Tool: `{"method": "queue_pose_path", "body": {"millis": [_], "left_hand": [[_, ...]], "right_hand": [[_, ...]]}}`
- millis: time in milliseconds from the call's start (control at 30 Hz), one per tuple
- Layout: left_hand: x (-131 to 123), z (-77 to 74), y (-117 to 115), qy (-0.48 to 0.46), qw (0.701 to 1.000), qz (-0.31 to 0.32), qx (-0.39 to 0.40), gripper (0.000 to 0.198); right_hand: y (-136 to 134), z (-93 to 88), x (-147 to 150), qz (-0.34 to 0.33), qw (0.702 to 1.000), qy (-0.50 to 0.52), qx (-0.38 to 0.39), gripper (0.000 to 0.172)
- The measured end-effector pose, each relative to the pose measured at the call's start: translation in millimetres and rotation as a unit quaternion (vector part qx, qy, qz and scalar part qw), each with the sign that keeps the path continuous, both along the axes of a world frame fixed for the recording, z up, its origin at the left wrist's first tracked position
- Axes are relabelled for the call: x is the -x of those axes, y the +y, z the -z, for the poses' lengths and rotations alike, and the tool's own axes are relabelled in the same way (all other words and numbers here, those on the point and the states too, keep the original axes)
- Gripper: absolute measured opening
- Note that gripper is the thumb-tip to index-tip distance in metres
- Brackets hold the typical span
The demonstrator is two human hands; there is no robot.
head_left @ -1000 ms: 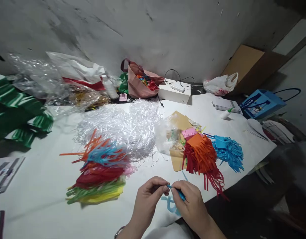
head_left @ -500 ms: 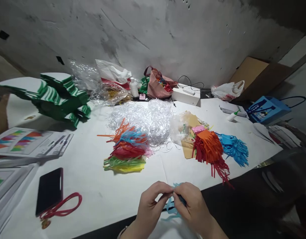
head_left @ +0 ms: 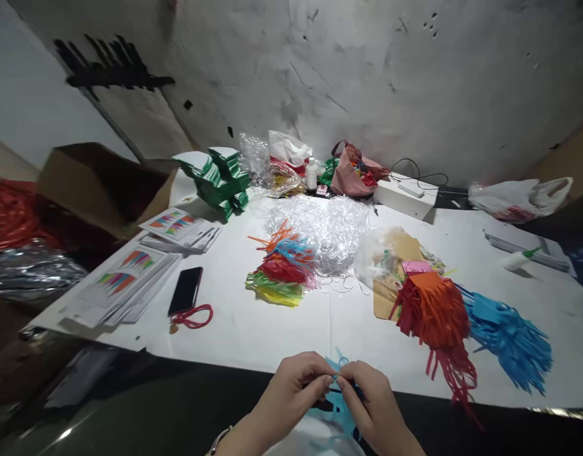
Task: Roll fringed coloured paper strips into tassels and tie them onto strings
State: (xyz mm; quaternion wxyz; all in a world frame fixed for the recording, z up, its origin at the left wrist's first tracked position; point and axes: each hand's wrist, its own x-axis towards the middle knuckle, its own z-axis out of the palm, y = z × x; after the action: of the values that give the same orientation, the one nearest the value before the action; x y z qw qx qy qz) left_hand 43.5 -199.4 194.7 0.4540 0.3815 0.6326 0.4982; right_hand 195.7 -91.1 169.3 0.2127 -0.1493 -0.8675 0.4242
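At the near table edge, my left hand (head_left: 295, 383) and my right hand (head_left: 371, 391) meet fingertip to fingertip. Both pinch a light-blue fringed paper tassel (head_left: 337, 410), whose strips stick up above the fingers and hang down below them. The pinched part is mostly covered by my fingertips. Beyond my hands lies a pile of tassels (head_left: 282, 266) in orange, blue, red, green and yellow. To the right are an orange and red tassel bunch (head_left: 436, 307) and a blue tassel bunch (head_left: 507, 339).
Clear string (head_left: 332, 234) lies heaped mid-table. Left are a phone (head_left: 185, 291) with a red cord, printed cards (head_left: 125, 278) and green-edged paper pieces (head_left: 219, 180). Along the wall stand a white bottle (head_left: 311, 174), a pink bag (head_left: 351, 174) and a white box (head_left: 405, 195). A glue bottle (head_left: 516, 259) lies right.
The view has swung left and now takes in a cardboard box and red bundles at the far left. My hands keep their pinch on the blue tassel, fingertips slightly shifted.
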Motion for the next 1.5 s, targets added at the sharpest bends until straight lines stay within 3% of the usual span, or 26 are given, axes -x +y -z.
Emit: {"method": "queue_pose_path", "body": {"millis": [200,400,533,667,833,967,1067,1167,1367,1500], "left_hand": [[6.4,5.1,-13.6,0.138,0.990,-0.002,0.023,0.016],[35.5,38.2,-31.6,0.273,0.959,-0.039,-0.069,0.014],[83.0,57.6,-50.1,0.374,0.918,-0.045,-0.122,0.017],[145.4,69.8,-75.6,0.426,0.889,-0.076,-0.152,0.017],[219.7,84.1,-101.3,0.399,0.893,-0.101,-0.179,0.018],[258.0,90.8,-97.7,0.354,0.920,-0.076,-0.150,0.016],[270.9,93.8,-83.7,0.327,0.934,-0.066,-0.124,0.017],[273.0,99.5,-67.2,0.311,0.940,-0.099,-0.099,0.015],[268.2,112.7,-33.9,0.229,0.956,-0.176,-0.046,0.015],[278.4,127.5,-13.5,0.079,0.966,-0.247,0.006,0.022]], "right_hand": [[-5.8,26.2,8.3,-0.047,0.997,-0.030,0.046,0.025],[-11.7,49.9,53.1,-0.072,0.995,-0.030,0.056,0.025],[-27.1,52.2,111.5,-0.078,0.994,-0.028,0.074,0.034],[-52.4,41.0,183.0,-0.063,0.990,-0.050,0.114,0.036],[-79.7,32.6,261.6,-0.033,0.968,-0.076,0.235,0.035],[-84.1,42.8,294.4,0.010,0.958,-0.098,0.271,0.027],[-75.0,52.0,301.3,0.044,0.970,-0.100,0.219,0.019],[-55.0,55.8,298.6,0.043,0.989,-0.114,0.087,0.011],[5.9,52.2,299.2,-0.079,0.978,-0.174,-0.079,0.010],[53.5,39.2,329.9,-0.145,0.956,-0.139,-0.214,0.019]]}}
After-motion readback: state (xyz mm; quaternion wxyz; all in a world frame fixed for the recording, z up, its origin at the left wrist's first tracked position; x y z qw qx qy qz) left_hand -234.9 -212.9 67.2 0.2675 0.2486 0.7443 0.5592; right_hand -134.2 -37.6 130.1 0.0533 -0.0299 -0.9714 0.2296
